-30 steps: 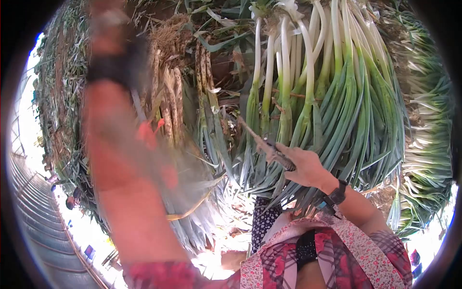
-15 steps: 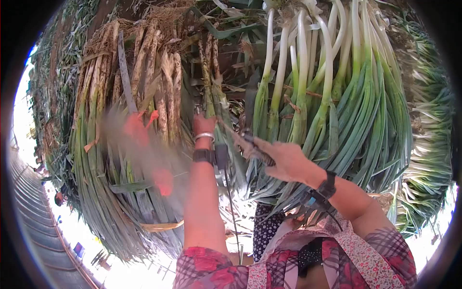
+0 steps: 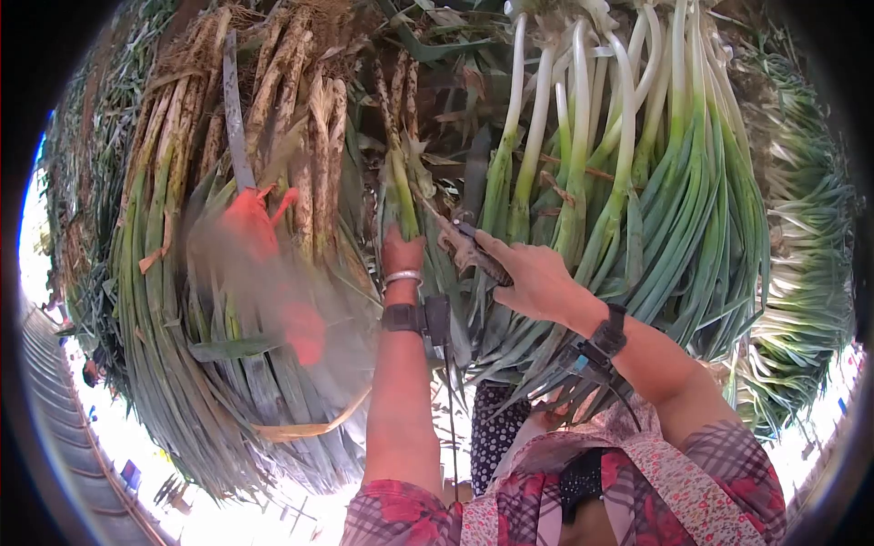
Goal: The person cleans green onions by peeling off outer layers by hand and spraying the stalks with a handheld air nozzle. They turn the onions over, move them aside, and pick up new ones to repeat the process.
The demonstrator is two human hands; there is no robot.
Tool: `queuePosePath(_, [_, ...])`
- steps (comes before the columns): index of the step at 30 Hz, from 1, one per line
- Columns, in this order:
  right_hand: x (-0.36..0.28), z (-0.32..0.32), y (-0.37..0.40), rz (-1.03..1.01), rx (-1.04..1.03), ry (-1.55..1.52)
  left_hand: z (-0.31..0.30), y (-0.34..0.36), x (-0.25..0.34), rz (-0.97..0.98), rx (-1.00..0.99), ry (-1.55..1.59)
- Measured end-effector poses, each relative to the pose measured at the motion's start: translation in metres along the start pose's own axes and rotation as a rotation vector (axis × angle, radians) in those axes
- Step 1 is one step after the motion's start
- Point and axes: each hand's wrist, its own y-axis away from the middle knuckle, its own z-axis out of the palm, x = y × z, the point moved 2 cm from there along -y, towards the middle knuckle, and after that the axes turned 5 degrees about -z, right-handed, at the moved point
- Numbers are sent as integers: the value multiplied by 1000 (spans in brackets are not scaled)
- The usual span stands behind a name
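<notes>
Left hand (image 3: 401,250) has its fingers curled in around the green part of a mud-spotted spring onion stalk (image 3: 398,173); fingertips partly hidden, so can't tell how tightly they press. Stalk runs far from the fist, dirty shank at the far end, green section right at the fingers. Right hand (image 3: 546,278) sits to the right of it and slightly near, fingers wrapped on the dark grip of a slim-tipped hand tool (image 3: 466,246), index finger stretched along its top; exact tool type can't be told. Tip points left and far, just beside the held stalk's green part; contact can't be told. Left wrist carries a silver bracelet (image 3: 403,276) and a dark wristband (image 3: 403,318) with a black box on its right side; right wrist has a black watch (image 3: 608,338). Left of the left hand: a pile of muddy spring onions (image 3: 159,196), roots far, leaves near. On it, a flat grey strip (image 3: 236,109) with red wrapping (image 3: 253,221) at its near end, area around it blurred. Right of the tool: white-shanked spring onions (image 3: 701,173), leaves toward the person. Far right: a long row of more spring onions (image 3: 806,246).
</notes>
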Motion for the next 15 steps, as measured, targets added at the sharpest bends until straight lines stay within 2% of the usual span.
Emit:
queuePosePath(4, [-2,-6,-21,-19,45,74,7,11,-5,42,15,100])
queuePosePath(8, [-3,-6,-43,-33,99,77,6,25,-4,-6,-13,7])
queuePosePath(11, [-1,-10,-60,-4,102,139,9,30,-13,58,13,60])
queuePosePath(13, [7,-12,-70,-7,274,145,12,32,-15,58,11,76])
queuePosePath(15, [8,-5,-54,-31,229,130,16,39,-15,102,42,54])
